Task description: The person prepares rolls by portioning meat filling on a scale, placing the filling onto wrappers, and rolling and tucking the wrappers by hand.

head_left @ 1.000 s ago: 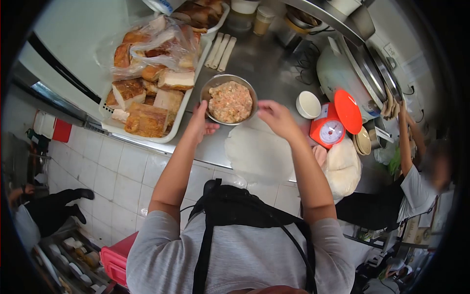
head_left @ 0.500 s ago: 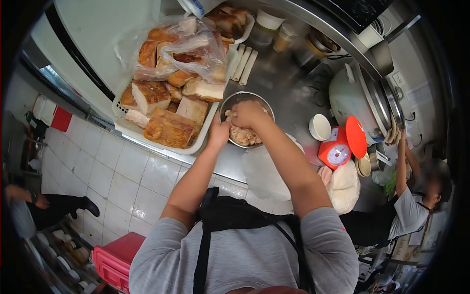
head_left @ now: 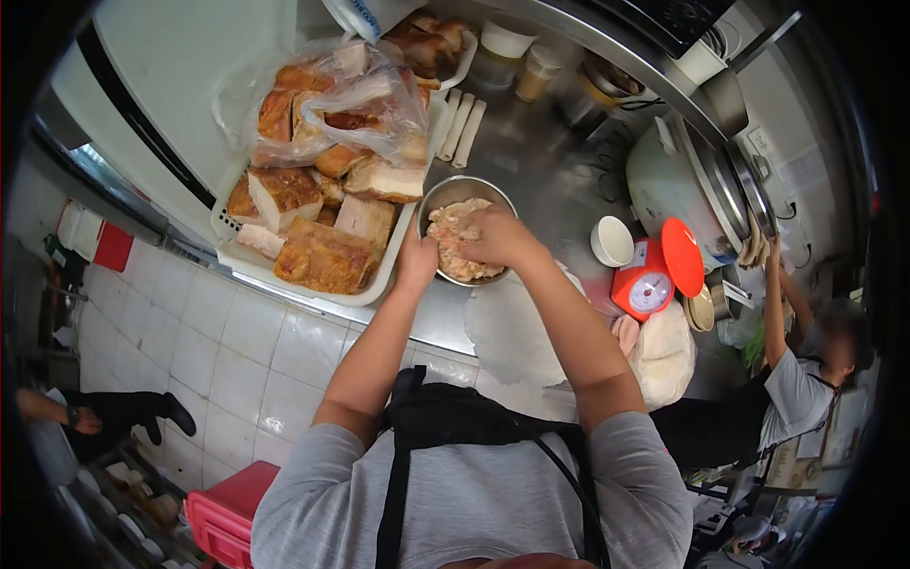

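Note:
A round metal bowl (head_left: 513,202) stands on the steel counter with pale pink minced meat (head_left: 453,224) in it. My left hand (head_left: 415,258) grips the bowl's left rim, its fingers partly hidden against the outer wall. Inside the bowl, on the right side, my right hand (head_left: 500,237) has its curved fingers dug into the mince; their tips are covered by meat. Close to the left of the bowl is a white tray (head_left: 353,298) piled with browned slabs of pork belly (head_left: 325,254), some under a clear plastic bag (head_left: 379,100).
Several pale rolls (head_left: 462,128) lie behind the bowl. To the right are a white bowl (head_left: 612,241), a red kitchen scale (head_left: 647,282) and a bagged white mass (head_left: 664,356). A large lidded pot (head_left: 664,185) stands farther back. Another person (head_left: 796,389) works at the right.
My right hand has shifted from the bowl's middle to its right side, its fingers looser, uncovering more mince. My left hand stays on the rim. The whole view has shifted slightly.

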A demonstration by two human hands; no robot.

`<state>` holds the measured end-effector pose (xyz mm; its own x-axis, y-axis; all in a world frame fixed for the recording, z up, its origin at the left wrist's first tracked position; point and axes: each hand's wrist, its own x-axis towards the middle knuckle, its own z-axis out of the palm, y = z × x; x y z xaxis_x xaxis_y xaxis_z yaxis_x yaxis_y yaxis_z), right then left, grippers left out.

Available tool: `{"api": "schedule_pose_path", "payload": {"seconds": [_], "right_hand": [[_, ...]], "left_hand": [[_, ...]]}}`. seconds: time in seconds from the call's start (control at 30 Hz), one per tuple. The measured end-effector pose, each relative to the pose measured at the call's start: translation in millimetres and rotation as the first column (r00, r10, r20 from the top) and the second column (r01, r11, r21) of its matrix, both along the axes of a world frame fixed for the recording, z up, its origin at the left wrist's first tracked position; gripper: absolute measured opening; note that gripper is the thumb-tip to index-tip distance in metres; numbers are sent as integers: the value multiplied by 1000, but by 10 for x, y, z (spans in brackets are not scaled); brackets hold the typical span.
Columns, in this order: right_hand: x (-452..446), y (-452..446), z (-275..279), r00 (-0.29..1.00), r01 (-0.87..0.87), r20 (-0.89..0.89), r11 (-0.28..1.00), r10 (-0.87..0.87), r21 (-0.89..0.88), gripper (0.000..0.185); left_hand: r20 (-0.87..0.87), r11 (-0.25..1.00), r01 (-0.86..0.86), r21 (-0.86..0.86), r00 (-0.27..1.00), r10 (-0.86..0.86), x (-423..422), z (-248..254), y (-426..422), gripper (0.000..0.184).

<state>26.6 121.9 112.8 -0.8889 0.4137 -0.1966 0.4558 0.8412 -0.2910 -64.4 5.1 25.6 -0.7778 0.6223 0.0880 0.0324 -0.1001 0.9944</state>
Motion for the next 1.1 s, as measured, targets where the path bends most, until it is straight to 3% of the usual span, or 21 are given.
{"api": "schedule_pose_path", "payload": {"seconds": [0.13,0.23,0.33,0.43,0.47,0.53,0.6,0.67,0.73,0.8,0.87,0.93,1.03,1.1], "right_hand": [[23,-178,42,989,-106,103,994,102,33,44],[109,-410,25,988,-85,146,979,58,186,45],[241,-321,-36,996,-88,38,988,84,130,34],[363,45,121,994,-46,-109,959,16,-279,29],[404,124,162,975,69,-143,847,-168,-526,29],[506,266,227,856,173,-69,409,-513,-896,29],[663,415,283,806,64,-94,243,-585,-968,28],[912,533,410,755,-38,-135,163,-641,-986,26],[1254,746,593,696,45,-169,278,-698,-959,24],[1625,947,839,607,177,-165,334,-778,-926,21],[2049,1215,1010,514,278,-187,369,-837,-887,16],[2489,1405,1106,541,356,-275,513,-794,-781,14],[3034,1937,818,513,388,-339,565,-789,-728,15],[3227,2146,762,552,463,-270,560,-789,-688,22]], "left_hand": [[89,995,-104,-1,991,103,1,-115,39,51],[113,993,-114,30,988,109,-23,-237,75,52],[162,993,-98,63,983,86,30,-87,15,51],[159,993,-119,1,980,118,38,-43,4,51],[149,991,-128,-34,980,132,34,-66,7,52],[156,986,-164,25,975,158,56,-61,-3,50],[207,982,-191,-7,960,188,99,-33,-20,49],[368,993,-83,79,928,49,64,-124,-58,48],[247,978,-197,64,953,176,14,-401,-38,46],[22,970,-241,42,971,240,109,-249,-107,51],[-46,970,-229,85,971,234,102,-336,-100,46],[-101,969,-227,101,966,237,109,-370,-97,40],[-147,958,-257,128,950,275,68,-484,-68,39],[-135,961,-252,115,954,266,39,-503,-69,40]]}}
